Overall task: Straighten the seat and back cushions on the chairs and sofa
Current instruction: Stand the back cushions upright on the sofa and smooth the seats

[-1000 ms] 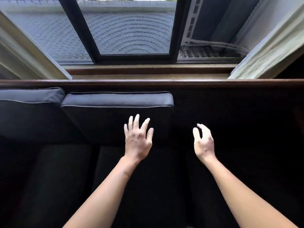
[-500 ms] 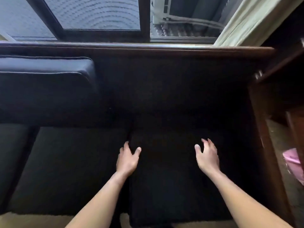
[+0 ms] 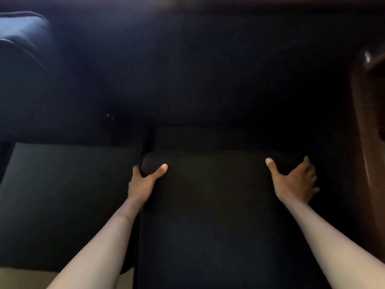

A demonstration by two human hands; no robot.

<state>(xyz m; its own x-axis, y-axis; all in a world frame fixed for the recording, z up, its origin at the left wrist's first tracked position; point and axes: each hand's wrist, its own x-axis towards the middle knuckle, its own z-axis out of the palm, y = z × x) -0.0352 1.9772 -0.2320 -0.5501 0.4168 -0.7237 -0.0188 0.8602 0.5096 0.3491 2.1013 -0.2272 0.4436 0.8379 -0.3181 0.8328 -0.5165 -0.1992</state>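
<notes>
Both hands grip the dark seat cushion (image 3: 208,215) at the sofa's right end: the left hand (image 3: 143,182) clamps its far left corner, thumb on top; the right hand (image 3: 295,182) wraps its far right edge. A second seat cushion (image 3: 68,195) lies just left, a back cushion (image 3: 25,49) far left, a wooden armrest (image 3: 368,132) right.

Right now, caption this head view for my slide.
Left hand and right hand grip a dark seat cushion's far corners.

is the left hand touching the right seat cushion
Touching. The head view shows the left hand wrapped around the seat cushion's back left corner, thumb lying on top.
</notes>
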